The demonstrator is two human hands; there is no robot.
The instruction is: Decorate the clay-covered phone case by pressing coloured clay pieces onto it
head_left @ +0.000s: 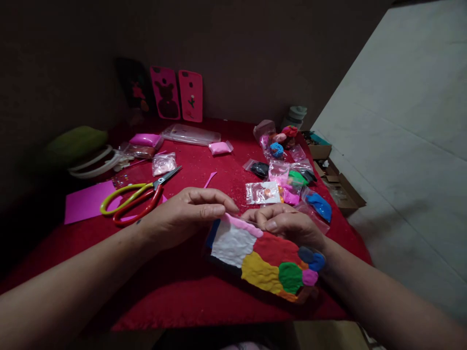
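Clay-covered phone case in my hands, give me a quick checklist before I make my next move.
1. Left hand on the phone case: ok, at its upper left, by the pink clay strip.
2. Right hand on the case: ok, at its upper edge.
3. Case lying flat on the red tablecloth: not ok, it is held tilted.
4. Scissors away from the case: ok, lying to its left.
5. Pink strip firmly stuck: cannot tell.
6. Back of the case clean: cannot tell, hidden.
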